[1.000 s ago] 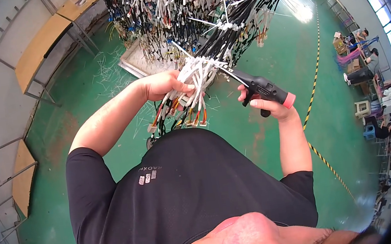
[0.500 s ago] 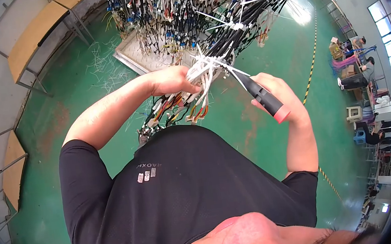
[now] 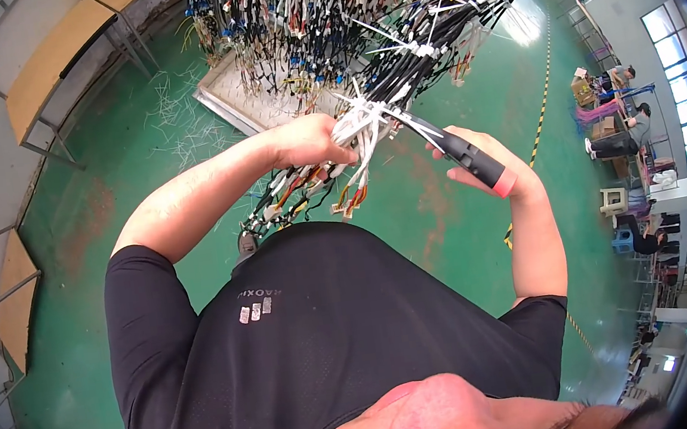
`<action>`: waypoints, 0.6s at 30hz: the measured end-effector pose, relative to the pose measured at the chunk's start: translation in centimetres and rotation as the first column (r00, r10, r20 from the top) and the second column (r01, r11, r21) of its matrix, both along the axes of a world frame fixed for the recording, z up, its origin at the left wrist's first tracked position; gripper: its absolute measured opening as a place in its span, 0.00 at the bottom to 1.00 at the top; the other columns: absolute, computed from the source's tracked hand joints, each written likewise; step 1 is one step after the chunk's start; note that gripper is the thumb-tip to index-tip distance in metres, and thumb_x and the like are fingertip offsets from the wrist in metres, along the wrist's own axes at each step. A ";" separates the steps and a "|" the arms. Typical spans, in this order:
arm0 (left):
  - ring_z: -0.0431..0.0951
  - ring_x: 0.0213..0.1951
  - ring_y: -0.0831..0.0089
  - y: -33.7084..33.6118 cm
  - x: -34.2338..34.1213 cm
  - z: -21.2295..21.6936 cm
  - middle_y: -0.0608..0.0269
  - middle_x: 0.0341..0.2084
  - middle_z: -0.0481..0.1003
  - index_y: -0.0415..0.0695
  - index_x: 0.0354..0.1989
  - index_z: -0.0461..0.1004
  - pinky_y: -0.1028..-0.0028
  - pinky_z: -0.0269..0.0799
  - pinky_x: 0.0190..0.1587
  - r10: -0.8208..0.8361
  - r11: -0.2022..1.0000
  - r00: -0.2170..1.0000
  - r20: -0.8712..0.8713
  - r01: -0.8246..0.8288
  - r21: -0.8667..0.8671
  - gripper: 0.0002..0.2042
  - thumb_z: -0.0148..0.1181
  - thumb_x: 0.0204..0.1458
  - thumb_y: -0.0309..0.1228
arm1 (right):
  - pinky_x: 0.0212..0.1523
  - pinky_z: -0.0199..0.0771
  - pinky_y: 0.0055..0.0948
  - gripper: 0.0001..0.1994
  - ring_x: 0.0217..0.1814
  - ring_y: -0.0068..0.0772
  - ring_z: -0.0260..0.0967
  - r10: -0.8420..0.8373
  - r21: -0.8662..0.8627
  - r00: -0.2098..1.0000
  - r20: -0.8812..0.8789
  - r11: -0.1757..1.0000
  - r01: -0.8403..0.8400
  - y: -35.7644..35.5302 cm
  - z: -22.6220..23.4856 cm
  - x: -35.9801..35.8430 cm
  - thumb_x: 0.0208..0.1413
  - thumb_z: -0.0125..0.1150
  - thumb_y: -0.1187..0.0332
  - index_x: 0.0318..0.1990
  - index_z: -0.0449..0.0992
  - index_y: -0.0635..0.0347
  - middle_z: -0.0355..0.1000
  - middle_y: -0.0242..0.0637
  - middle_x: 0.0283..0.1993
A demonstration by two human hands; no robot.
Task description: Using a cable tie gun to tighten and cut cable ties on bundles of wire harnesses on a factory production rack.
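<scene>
Over at the left, a wooden workbench (image 3: 51, 66) stood by the wall. Your left hand (image 3: 312, 140) was clenched around a bundle of white cable ties (image 3: 362, 121) on the hanging wire harness (image 3: 388, 26). Your right hand (image 3: 476, 164) gripped black-handled, red-tipped cutters (image 3: 461, 151), the blades at the ties. Many tie tails stuck out untrimmed, so I'd judge plenty was left. Far right, people (image 3: 620, 143) sat working.

Brown cardboard boxes (image 3: 583, 87) stand stacked at the far right by seated workers; small white tags (image 3: 254, 311) mark the black shirt.
</scene>
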State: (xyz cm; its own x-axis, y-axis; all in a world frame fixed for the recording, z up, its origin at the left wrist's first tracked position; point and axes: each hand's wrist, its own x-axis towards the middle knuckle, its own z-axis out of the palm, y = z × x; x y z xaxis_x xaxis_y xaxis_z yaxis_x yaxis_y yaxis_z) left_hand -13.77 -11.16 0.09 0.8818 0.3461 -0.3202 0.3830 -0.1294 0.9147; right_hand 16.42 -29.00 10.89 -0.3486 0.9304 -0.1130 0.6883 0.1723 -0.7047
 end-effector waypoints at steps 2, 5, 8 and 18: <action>0.80 0.26 0.75 -0.4 0.2 0.6 0.64 0.28 0.84 0.40 0.39 0.87 0.69 0.78 0.32 0.089 0.995 0.996 -0.030 -0.091 -0.047 0.15 0.72 0.58 0.41 | 0.57 0.77 0.39 0.23 0.51 0.44 0.76 -0.004 0.022 0.999 -0.034 1.000 0.004 -0.1 -1.0 0.4 0.53 0.70 0.72 0.58 0.76 0.64 0.77 0.42 0.52; 0.80 0.26 0.75 -0.3 0.3 0.6 0.64 0.30 0.85 0.41 0.37 0.87 0.70 0.78 0.31 0.097 0.995 0.995 -0.030 -0.098 -0.033 0.15 0.73 0.58 0.43 | 0.57 0.77 0.39 0.24 0.51 0.43 0.76 -0.012 0.042 1.000 -0.010 0.999 0.012 0.1 -0.6 0.0 0.53 0.71 0.71 0.59 0.76 0.63 0.77 0.41 0.53; 0.80 0.25 0.75 -0.1 0.3 0.5 0.63 0.29 0.85 0.41 0.37 0.87 0.70 0.77 0.31 0.082 0.997 0.996 -0.040 -0.083 -0.007 0.15 0.73 0.58 0.43 | 0.51 0.77 0.39 0.21 0.46 0.41 0.76 -0.030 0.112 0.998 0.059 0.993 0.023 0.4 -0.5 -1.1 0.54 0.72 0.71 0.55 0.78 0.62 0.77 0.41 0.49; 0.82 0.24 0.75 0.0 0.4 -0.3 0.62 0.26 0.84 0.41 0.36 0.87 0.69 0.78 0.32 0.069 0.995 0.997 -0.034 -0.066 0.068 0.17 0.72 0.58 0.45 | 0.45 0.78 0.38 0.17 0.42 0.44 0.76 -0.155 0.343 0.982 0.105 0.933 0.110 -0.9 -3.9 -2.2 0.51 0.77 0.72 0.47 0.78 0.62 0.76 0.39 0.42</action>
State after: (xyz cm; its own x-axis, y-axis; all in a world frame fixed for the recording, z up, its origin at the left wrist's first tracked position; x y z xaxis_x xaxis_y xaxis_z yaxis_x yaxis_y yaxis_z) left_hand -13.36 -11.13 -0.19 0.8442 0.4260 -0.3255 0.4252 -0.1624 0.8904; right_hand 14.18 -29.89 6.96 -0.2230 0.9586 0.1772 0.8015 0.2838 -0.5264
